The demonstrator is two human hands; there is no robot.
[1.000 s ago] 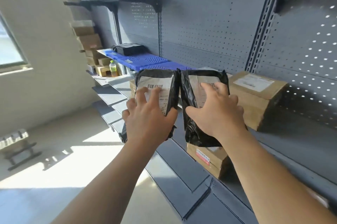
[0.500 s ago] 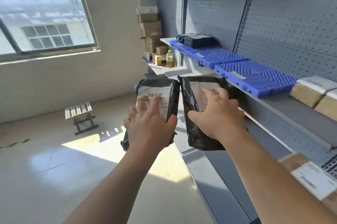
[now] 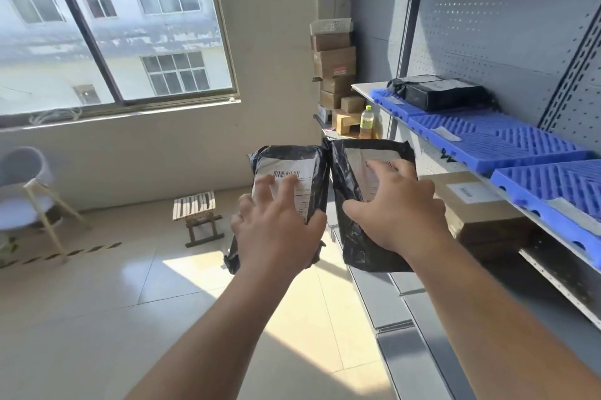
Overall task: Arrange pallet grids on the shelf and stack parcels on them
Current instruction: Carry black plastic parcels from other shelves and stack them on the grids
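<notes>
My left hand (image 3: 276,230) grips a black plastic parcel (image 3: 289,168) with a white barcode label. My right hand (image 3: 396,214) grips a second black parcel (image 3: 354,237), also labelled. I hold both upright and side by side in front of me, left of the grey shelf (image 3: 364,87). Several blue pallet grids (image 3: 494,139) lie in a row on that shelf. One black parcel (image 3: 439,92) rests on the far grid. A brown cardboard parcel (image 3: 481,204) sits on the lower shelf, just right of my right hand.
A stack of cardboard boxes (image 3: 335,64) and a green-capped bottle (image 3: 367,121) stand at the shelf's far end. A small wooden stool (image 3: 196,214) and a white chair (image 3: 26,191) stand on the tiled floor under the window (image 3: 107,25).
My view has swung left from the shelf toward the window and the shelf's far end. Both hands keep their parcels in the same side-by-side grip.
</notes>
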